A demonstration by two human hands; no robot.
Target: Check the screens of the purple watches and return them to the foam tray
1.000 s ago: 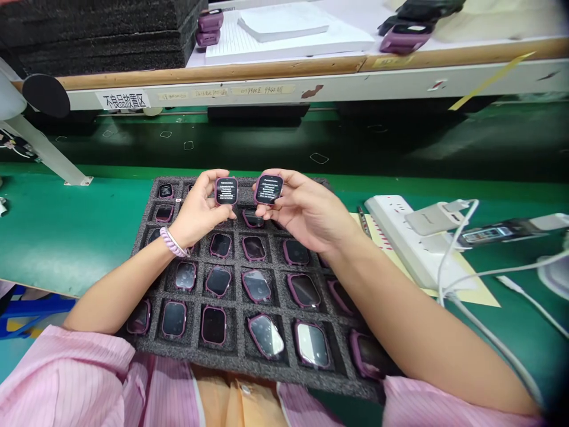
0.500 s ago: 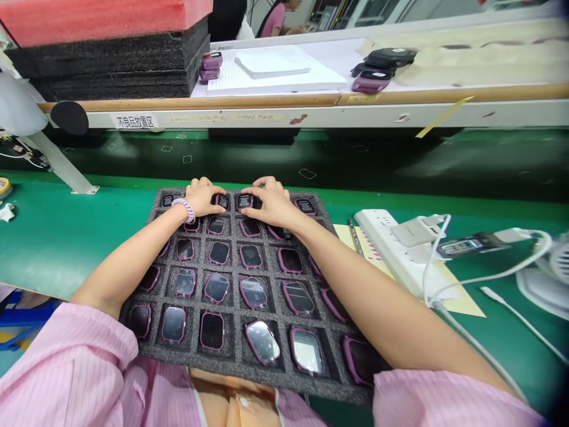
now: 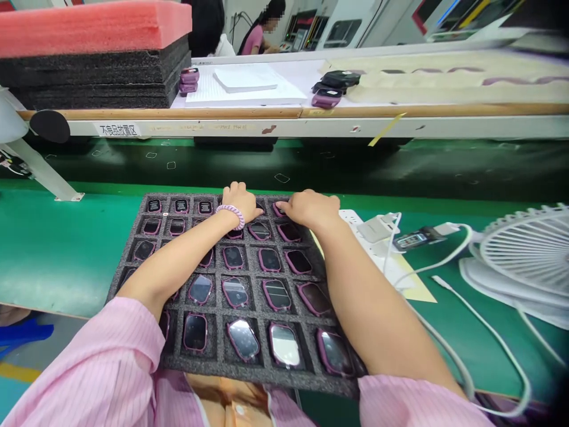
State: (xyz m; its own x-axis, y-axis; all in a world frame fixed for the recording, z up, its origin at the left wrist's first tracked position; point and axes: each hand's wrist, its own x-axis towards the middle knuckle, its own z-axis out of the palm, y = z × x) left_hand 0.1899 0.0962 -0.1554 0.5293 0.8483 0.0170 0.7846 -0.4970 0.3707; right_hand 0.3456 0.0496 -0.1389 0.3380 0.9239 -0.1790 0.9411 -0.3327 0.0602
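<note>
"Green workbench (image 3: 53,243), factory floor: where do the watches (image 3: 195,332) sit?"

"Inside the grey foam tray (image 3: 258,373), one to a compartment wherever the arms leave a view. Three in the far row, at its left end, show lit screens with lines of text (too small to read). The tray lies on the bench, its near side close to a pink striped shirt (image 3: 84,367)."

"And the hands?"

"Both are at the tray's far row. The left hand (image 3: 243,203), a twisted band (image 3: 240,217) at its wrist, has its fingers bent near the far rim and its thumb stretched to a watch beside it. The right hand (image 3: 311,207) has its fingers folded over the far corner, thumb at the row's last watch. Whether either hand grips a watch, I cannot tell (the knuckles hide the contact)."

"What is pictured to the right?"

"A power strip (image 3: 351,219) with a charger (image 3: 376,228) on it, a white cable (image 3: 484,332) looping over the bench, and a white fan (image 3: 528,249)."

"Beyond that?"

"A raised shelf (image 3: 444,126), bearing black foam (image 3: 89,80) topped with red foam (image 3: 89,26), white paper (image 3: 244,78), and small purple devices (image 3: 189,80) beside the stack. In the background, a person (image 3: 255,38) in pink is seated (face obscured)."
</note>
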